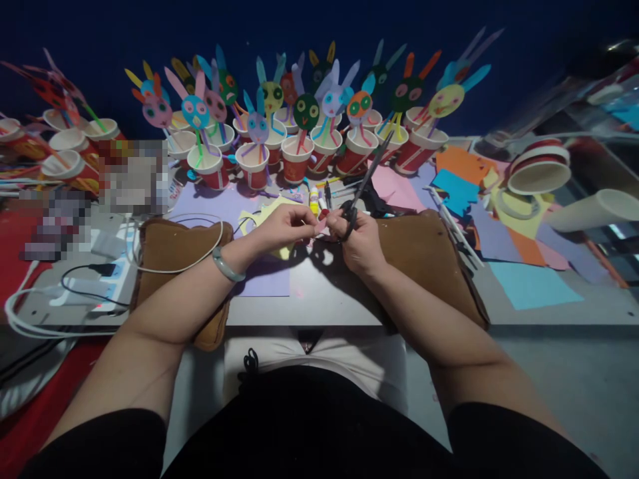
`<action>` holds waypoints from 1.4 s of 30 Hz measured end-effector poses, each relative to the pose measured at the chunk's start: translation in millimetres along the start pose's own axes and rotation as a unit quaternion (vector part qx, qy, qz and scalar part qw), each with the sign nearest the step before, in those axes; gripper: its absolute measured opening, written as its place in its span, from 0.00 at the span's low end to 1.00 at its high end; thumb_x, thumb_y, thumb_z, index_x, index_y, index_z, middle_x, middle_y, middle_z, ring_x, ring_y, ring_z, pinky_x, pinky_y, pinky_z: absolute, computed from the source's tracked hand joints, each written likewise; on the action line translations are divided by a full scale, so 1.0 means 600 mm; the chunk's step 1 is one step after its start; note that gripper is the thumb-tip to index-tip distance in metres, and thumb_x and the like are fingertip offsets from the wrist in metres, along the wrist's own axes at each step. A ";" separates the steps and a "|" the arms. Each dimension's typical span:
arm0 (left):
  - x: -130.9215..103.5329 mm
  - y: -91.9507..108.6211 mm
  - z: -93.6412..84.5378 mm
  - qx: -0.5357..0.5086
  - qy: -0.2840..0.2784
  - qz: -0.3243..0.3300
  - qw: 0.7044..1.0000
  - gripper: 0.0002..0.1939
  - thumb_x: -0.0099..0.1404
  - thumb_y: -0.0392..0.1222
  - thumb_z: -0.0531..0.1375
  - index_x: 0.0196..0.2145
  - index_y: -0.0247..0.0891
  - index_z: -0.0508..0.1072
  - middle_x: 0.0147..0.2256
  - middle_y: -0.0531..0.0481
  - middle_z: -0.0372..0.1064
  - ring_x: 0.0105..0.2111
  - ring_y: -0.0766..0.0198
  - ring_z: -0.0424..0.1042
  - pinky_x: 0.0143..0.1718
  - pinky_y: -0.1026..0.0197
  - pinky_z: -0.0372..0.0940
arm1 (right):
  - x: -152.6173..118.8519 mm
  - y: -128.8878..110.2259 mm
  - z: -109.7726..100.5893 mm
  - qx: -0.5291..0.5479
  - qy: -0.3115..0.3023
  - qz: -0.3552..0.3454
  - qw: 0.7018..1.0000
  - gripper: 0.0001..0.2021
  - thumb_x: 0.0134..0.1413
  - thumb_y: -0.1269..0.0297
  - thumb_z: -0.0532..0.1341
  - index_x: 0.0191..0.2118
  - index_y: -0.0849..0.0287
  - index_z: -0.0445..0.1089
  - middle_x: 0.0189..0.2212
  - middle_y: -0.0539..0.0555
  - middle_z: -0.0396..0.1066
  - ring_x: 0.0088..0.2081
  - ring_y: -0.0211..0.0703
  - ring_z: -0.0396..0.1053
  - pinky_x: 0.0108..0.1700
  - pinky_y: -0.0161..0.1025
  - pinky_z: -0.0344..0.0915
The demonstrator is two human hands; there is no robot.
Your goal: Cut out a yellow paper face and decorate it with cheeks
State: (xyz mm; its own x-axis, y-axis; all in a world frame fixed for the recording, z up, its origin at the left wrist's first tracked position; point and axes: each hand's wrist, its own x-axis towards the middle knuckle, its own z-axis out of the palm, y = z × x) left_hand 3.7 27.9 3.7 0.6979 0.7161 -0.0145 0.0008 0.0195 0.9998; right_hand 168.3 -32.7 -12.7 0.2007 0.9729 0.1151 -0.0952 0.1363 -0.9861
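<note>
My left hand (292, 225) pinches a small pink paper piece (320, 227) between thumb and fingertips. Close beside it on the right, my right hand (358, 241) is closed round the black handles of the scissors (368, 179), whose blades point up and away toward the cups. The fingertips of both hands meet near the pink piece; whether the right ones also touch it is too small to tell. Yellow paper (272, 211) lies behind and below my left hand. A yellow glue stick (314, 199) and pens lie just beyond the hands.
Red paper cups (297, 159) with colourful rabbit faces on straws line the back. Brown pads (417, 266) lie under my forearms. A power strip (117, 269) and white cables are at left. Coloured paper (534, 283), a tape roll and a stack of cups are at right.
</note>
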 end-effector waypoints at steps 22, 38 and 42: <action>-0.001 0.002 -0.008 -0.010 -0.022 -0.024 0.999 0.13 0.53 0.46 0.70 0.29 0.32 0.77 0.22 0.50 0.73 0.19 0.71 0.68 0.20 0.68 0.58 | 0.001 0.015 -0.001 -0.009 -0.045 0.014 0.999 0.19 0.40 0.51 0.75 0.25 0.58 0.68 0.23 0.46 0.68 0.27 0.35 0.64 0.33 0.37 0.65; 0.007 0.035 -0.038 -0.252 0.209 -0.015 0.945 0.10 0.56 0.38 0.66 0.28 0.36 0.67 0.25 0.58 0.66 0.20 0.77 0.67 0.20 0.72 0.56 | -0.014 0.001 -0.008 -0.076 -0.403 -0.028 0.912 0.32 0.48 0.30 0.60 0.29 0.61 0.65 0.27 0.51 0.66 0.30 0.38 0.63 0.34 0.37 0.59; 0.006 0.035 -0.042 -0.296 0.221 -0.020 0.929 0.09 0.57 0.39 0.65 0.28 0.36 0.67 0.22 0.59 0.64 0.20 0.77 0.67 0.21 0.72 0.56 | -0.017 0.008 -0.004 -0.062 -0.427 -0.004 0.902 0.31 0.51 0.30 0.58 0.29 0.60 0.65 0.26 0.50 0.65 0.29 0.37 0.62 0.33 0.38 0.58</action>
State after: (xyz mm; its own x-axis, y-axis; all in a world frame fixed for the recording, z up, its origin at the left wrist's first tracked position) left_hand -11.6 48.5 24.2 0.3439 0.9203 -0.1865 -0.4648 0.3394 0.8177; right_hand 168.3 -42.5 -18.9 -0.6284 0.7686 0.1200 0.0228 0.1723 -0.9848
